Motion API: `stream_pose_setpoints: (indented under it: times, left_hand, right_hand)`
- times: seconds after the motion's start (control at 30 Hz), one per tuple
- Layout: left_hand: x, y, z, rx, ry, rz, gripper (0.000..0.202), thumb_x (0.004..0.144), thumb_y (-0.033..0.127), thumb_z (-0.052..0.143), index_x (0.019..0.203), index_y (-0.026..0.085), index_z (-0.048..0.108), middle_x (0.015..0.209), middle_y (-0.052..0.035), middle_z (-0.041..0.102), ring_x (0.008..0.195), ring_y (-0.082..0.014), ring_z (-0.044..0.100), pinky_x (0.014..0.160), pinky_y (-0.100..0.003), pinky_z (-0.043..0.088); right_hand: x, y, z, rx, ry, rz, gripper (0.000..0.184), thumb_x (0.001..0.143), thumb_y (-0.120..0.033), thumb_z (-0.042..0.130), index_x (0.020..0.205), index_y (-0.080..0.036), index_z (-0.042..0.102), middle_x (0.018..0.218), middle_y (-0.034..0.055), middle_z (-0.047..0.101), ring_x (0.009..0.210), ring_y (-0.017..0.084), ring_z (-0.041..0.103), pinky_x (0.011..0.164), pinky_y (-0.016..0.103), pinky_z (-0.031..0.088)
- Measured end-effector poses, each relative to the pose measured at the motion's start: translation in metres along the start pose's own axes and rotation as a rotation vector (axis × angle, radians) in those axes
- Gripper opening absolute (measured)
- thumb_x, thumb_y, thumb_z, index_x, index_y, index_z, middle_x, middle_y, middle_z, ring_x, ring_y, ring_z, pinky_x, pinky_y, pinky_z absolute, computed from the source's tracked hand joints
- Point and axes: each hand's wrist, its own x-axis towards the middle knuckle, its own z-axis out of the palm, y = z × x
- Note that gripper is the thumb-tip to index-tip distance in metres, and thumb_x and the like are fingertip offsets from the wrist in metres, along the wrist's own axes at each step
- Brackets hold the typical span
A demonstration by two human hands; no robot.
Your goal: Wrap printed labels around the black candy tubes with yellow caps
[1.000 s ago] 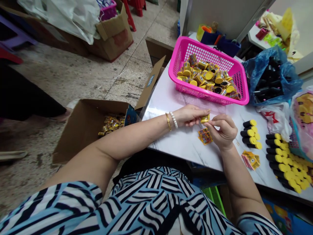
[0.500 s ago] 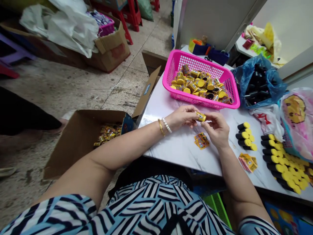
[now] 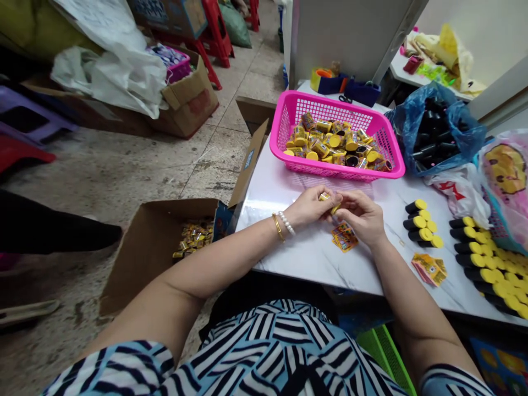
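Over the front part of the table, my left hand (image 3: 311,205) is closed around a small yellow-labelled canister (image 3: 324,196), most of it hidden by the fingers. My right hand (image 3: 365,217) meets it from the other side, thumb and fingers pinching its yellow end. Just below my hands lies a small pile of orange and yellow printed stickers (image 3: 345,237). Beyond them stands a pink basket (image 3: 336,171) holding many labelled canisters (image 3: 333,141) with yellow caps. To the right lie several plain black canisters with yellow caps (image 3: 421,221), near a second sticker stack (image 3: 429,269).
A larger group of black canisters (image 3: 490,264) covers the table's right side. Behind it are a blue plastic bag (image 3: 402,124) of black tubes and a white bag (image 3: 460,190). On the floor at left, an open cardboard box (image 3: 140,247) contains labelled canisters. Tape dispensers (image 3: 363,92) sit behind the basket.
The canister has turned and shifted slightly left and lower, more covered by my left fingers. My hands have drawn closer together around it. The camera view has shifted a little.
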Motion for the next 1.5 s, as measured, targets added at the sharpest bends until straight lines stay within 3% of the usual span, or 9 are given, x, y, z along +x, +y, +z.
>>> stream_pose_setpoints:
  times: [0.13, 0.3, 0.57, 0.83, 0.97, 1.13, 1.23, 1.37, 1.5]
  left_hand:
    - [0.0, -0.002, 0.0, -0.189, -0.11, -0.022, 0.05, 0.094, 0.062, 0.068, 0.093, 0.013, 0.061, 0.065, -0.0017, 0.067, 0.049, -0.0094, 0.06, 0.047, -0.019, 0.039]
    - [0.003, -0.003, -0.002, -0.333, -0.202, -0.095, 0.039, 0.086, 0.043, 0.085, 0.092, 0.008, 0.068, 0.072, -0.0022, 0.069, 0.056, -0.0081, 0.065, 0.051, -0.017, 0.046]
    - [0.011, -0.006, -0.007, -0.329, -0.089, -0.188, 0.039, 0.09, 0.046, 0.08, 0.091, 0.007, 0.071, 0.073, -0.0069, 0.072, 0.053, -0.0079, 0.063, 0.049, -0.017, 0.046]
    - [0.005, -0.002, -0.009, -0.529, -0.203, -0.184, 0.031, 0.076, 0.025, 0.091, 0.09, 0.005, 0.072, 0.072, -0.0021, 0.063, 0.055, -0.0025, 0.052, 0.05, -0.013, 0.039]
    - [0.0, -0.002, -0.006, -0.53, -0.244, -0.242, 0.034, 0.072, 0.025, 0.094, 0.087, 0.006, 0.07, 0.069, 0.0018, 0.058, 0.05, -0.0006, 0.044, 0.046, -0.014, 0.03]
    - [-0.001, -0.009, 0.006, -0.444, -0.203, -0.207, 0.03, 0.075, 0.024, 0.089, 0.074, 0.011, 0.062, 0.055, 0.0066, 0.048, 0.045, -0.0014, 0.037, 0.044, -0.017, 0.022]
    - [0.0, -0.011, 0.005, -0.386, -0.227, -0.199, 0.036, 0.073, 0.032, 0.093, 0.074, 0.011, 0.064, 0.056, 0.004, 0.053, 0.047, -0.004, 0.045, 0.046, -0.018, 0.03]
    - [0.004, -0.006, -0.007, -0.378, -0.341, -0.254, 0.055, 0.068, 0.055, 0.094, 0.091, 0.01, 0.072, 0.081, -0.0082, 0.073, 0.06, -0.0096, 0.061, 0.053, -0.02, 0.043]
    - [0.008, -0.003, -0.013, -0.403, -0.319, -0.346, 0.075, 0.084, 0.086, 0.059, 0.09, 0.012, 0.072, 0.078, -0.0107, 0.074, 0.06, -0.0139, 0.066, 0.053, -0.022, 0.049]
  right_hand:
    - [0.0, 0.003, -0.004, -0.017, 0.054, -0.063, 0.02, 0.081, -0.032, 0.087, 0.1, -0.027, 0.083, 0.094, 0.0022, 0.068, 0.078, 0.015, 0.067, 0.065, 0.03, 0.06]
    - [-0.001, 0.003, -0.008, -0.091, 0.207, -0.093, 0.015, 0.08, -0.034, 0.089, 0.081, -0.022, 0.079, 0.076, 0.0005, 0.064, 0.068, 0.014, 0.064, 0.058, 0.028, 0.056]
    - [0.004, 0.003, -0.008, -0.034, 0.069, -0.044, 0.029, 0.086, -0.037, 0.082, 0.112, -0.026, 0.077, 0.111, 0.0054, 0.069, 0.089, 0.017, 0.071, 0.07, 0.03, 0.063]
    - [0.004, -0.005, -0.001, 0.227, 0.055, 0.05, 0.031, 0.085, -0.035, 0.083, 0.11, -0.024, 0.067, 0.093, 0.0002, 0.072, 0.072, 0.015, 0.072, 0.064, 0.031, 0.066]
    - [0.0, -0.005, 0.0, 0.098, 0.057, -0.023, 0.029, 0.087, -0.034, 0.081, 0.114, -0.025, 0.072, 0.107, 0.004, 0.066, 0.081, 0.017, 0.071, 0.064, 0.032, 0.065]
    - [-0.002, 0.003, 0.002, -0.186, 0.107, -0.168, 0.016, 0.09, -0.026, 0.074, 0.106, -0.026, 0.076, 0.096, 0.0036, 0.068, 0.086, 0.018, 0.068, 0.071, 0.033, 0.061]
    - [0.0, 0.007, 0.002, -0.257, 0.068, -0.179, 0.014, 0.093, -0.026, 0.069, 0.104, -0.026, 0.077, 0.095, 0.0033, 0.069, 0.08, 0.016, 0.067, 0.067, 0.031, 0.059]
    - [0.002, 0.015, -0.004, -0.173, 0.082, -0.091, 0.017, 0.093, -0.031, 0.072, 0.109, -0.025, 0.075, 0.098, 0.0035, 0.073, 0.08, 0.016, 0.07, 0.071, 0.032, 0.061]
    - [0.003, 0.013, -0.007, -0.195, 0.017, -0.088, 0.03, 0.09, -0.035, 0.077, 0.117, -0.025, 0.072, 0.106, 0.0049, 0.075, 0.094, 0.02, 0.073, 0.085, 0.037, 0.062]
